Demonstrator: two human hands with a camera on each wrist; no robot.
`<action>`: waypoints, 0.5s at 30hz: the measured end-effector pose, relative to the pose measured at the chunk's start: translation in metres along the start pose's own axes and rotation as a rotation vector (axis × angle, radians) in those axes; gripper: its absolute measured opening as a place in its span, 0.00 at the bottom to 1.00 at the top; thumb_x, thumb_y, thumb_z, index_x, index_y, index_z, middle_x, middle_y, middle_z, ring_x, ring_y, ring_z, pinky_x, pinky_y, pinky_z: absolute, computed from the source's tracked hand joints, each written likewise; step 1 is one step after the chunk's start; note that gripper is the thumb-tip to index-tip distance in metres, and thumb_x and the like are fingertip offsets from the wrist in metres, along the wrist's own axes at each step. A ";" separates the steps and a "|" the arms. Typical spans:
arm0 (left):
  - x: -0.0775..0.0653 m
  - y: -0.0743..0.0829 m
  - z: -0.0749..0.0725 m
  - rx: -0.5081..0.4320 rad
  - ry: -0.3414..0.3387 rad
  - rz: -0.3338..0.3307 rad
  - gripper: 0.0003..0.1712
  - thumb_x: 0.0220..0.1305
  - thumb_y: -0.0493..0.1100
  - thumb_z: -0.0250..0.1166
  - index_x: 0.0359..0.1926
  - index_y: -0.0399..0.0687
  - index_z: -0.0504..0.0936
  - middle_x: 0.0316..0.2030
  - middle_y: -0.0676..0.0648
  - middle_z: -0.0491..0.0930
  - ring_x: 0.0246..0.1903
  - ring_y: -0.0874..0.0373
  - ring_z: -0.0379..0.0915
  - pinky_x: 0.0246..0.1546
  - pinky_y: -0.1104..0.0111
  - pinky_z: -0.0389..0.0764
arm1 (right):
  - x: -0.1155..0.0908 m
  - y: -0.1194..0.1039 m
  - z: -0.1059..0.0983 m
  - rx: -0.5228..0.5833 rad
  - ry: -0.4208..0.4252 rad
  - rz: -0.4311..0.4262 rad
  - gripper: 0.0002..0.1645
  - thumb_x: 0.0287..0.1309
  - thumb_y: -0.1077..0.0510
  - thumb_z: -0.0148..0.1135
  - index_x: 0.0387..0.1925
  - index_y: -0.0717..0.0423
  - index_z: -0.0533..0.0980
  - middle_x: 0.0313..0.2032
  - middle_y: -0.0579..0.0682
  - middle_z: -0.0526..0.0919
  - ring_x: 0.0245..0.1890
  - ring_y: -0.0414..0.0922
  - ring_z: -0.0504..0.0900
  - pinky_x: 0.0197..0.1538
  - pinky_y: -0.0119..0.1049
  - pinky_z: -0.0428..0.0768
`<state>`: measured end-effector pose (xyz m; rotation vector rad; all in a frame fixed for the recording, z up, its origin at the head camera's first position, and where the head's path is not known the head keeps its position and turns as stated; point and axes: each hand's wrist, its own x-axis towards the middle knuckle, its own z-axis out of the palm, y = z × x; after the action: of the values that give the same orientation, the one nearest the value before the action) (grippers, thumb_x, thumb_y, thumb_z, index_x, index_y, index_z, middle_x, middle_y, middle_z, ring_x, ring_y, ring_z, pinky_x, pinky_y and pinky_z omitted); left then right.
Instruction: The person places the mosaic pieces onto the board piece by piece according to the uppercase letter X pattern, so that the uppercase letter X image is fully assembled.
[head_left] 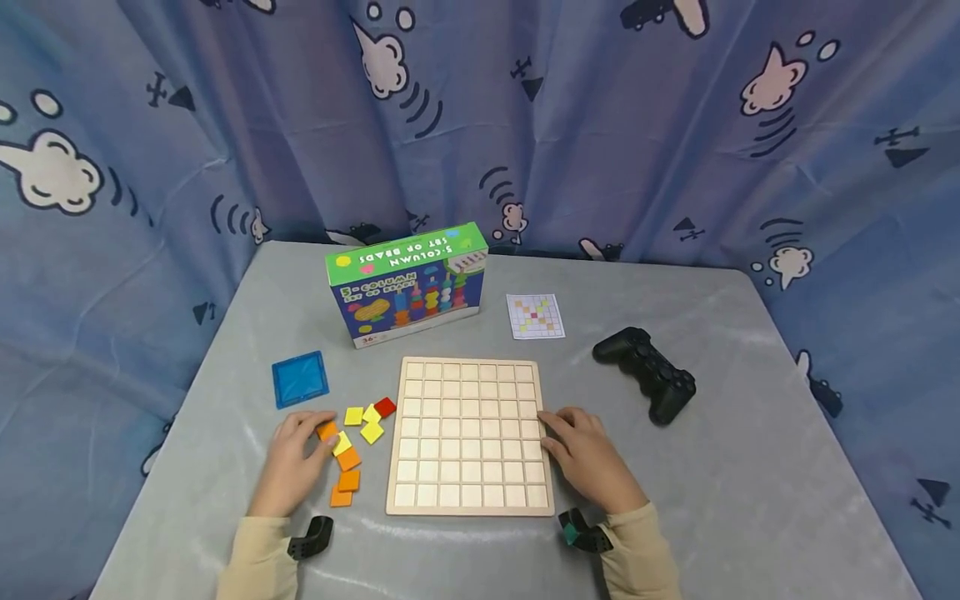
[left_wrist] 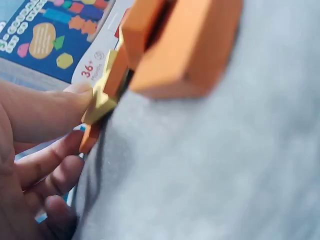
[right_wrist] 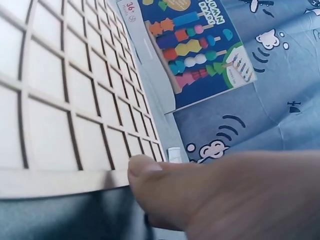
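My left hand (head_left: 294, 458) is among small square tiles left of the board. Its thumb touches a yellow tile (head_left: 342, 444), and the index fingertip is at an orange tile (head_left: 327, 431). Further orange tiles (head_left: 348, 481) trail toward me; two stand large and blurred in the left wrist view. Several yellow tiles (head_left: 354, 416) and a red tile (head_left: 385, 407) lie nearer the board. The square wooden grid board (head_left: 471, 511) lies flat, its cells pale. My right hand (head_left: 592, 458) rests at the board's right edge, thumb (right_wrist: 150, 172) on the rim; its other fingers are mostly hidden in the right wrist view.
Behind the board stands a blue and green toy box (head_left: 408, 287). A small card with a coloured grid pattern (head_left: 536, 317) lies right of it. A blue tray (head_left: 300, 379) lies at left, a black game controller (head_left: 647, 373) at right. A patterned curtain (head_left: 600, 125) hangs behind the table.
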<state>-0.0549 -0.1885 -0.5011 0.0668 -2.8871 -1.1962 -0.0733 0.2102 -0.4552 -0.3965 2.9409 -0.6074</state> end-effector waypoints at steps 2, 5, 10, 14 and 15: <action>0.000 -0.005 0.001 -0.022 0.001 -0.015 0.21 0.66 0.41 0.61 0.59 0.41 0.74 0.52 0.40 0.69 0.53 0.46 0.64 0.54 0.49 0.68 | 0.000 0.001 0.003 0.002 0.019 -0.001 0.24 0.65 0.55 0.59 0.61 0.52 0.73 0.52 0.58 0.73 0.52 0.57 0.70 0.50 0.52 0.72; 0.001 -0.008 0.003 -0.032 -0.001 -0.055 0.21 0.66 0.42 0.62 0.59 0.43 0.75 0.51 0.42 0.69 0.49 0.50 0.64 0.51 0.54 0.70 | 0.000 0.004 0.006 0.007 0.045 0.003 0.25 0.64 0.54 0.60 0.62 0.50 0.72 0.52 0.57 0.73 0.51 0.57 0.69 0.48 0.52 0.73; 0.002 -0.008 0.004 -0.010 0.014 -0.087 0.20 0.64 0.43 0.64 0.56 0.43 0.77 0.48 0.44 0.70 0.46 0.52 0.65 0.47 0.57 0.70 | 0.000 0.006 0.010 0.011 0.060 0.017 0.25 0.63 0.53 0.61 0.61 0.49 0.72 0.52 0.57 0.73 0.49 0.57 0.69 0.47 0.52 0.72; 0.002 -0.007 0.005 -0.016 0.027 -0.094 0.18 0.64 0.41 0.65 0.54 0.43 0.77 0.48 0.44 0.71 0.46 0.51 0.65 0.48 0.57 0.69 | 0.000 0.006 0.011 -0.008 0.062 0.012 0.26 0.62 0.52 0.62 0.61 0.50 0.72 0.51 0.58 0.73 0.49 0.58 0.69 0.48 0.53 0.72; 0.002 -0.007 0.005 -0.021 0.030 -0.094 0.18 0.63 0.41 0.65 0.54 0.43 0.77 0.48 0.44 0.71 0.46 0.51 0.65 0.49 0.56 0.69 | 0.000 0.005 0.011 -0.012 0.059 0.012 0.26 0.62 0.52 0.62 0.62 0.50 0.72 0.51 0.58 0.73 0.49 0.58 0.69 0.48 0.53 0.72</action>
<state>-0.0567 -0.1905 -0.5098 0.2202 -2.8739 -1.2283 -0.0733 0.2108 -0.4670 -0.3688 3.0015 -0.6105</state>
